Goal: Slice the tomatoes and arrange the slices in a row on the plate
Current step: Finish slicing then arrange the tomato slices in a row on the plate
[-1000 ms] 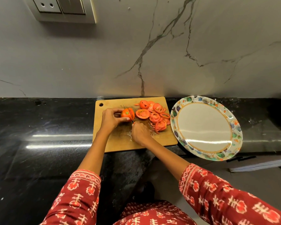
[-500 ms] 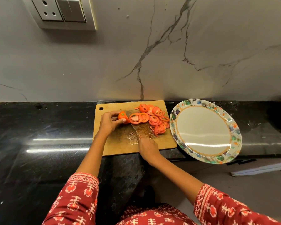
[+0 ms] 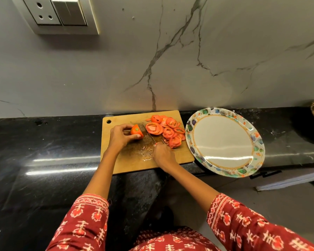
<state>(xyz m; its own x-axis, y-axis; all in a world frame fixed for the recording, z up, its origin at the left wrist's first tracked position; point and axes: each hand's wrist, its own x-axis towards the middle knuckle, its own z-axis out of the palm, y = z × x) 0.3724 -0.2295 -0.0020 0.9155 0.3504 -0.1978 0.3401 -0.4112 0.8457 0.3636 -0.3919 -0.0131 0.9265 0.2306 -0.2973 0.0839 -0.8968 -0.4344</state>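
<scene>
Here, a glossy black stone desk (image 3: pixel 43 160) carries a rectangular wooden cutting board (image 3: pixel 179 156) and, beside it, an oval plate (image 3: pixel 223 140) with a floral rim. Wet round tomato slices (image 3: pixel 168 132) heap on the board. The right hand (image 3: pixel 163 154) grips a knife (image 3: pixel 149 134); the left hand (image 3: pixel 119 136) fingers pinch the smooth tomato end (image 3: pixel 136 131).
</scene>
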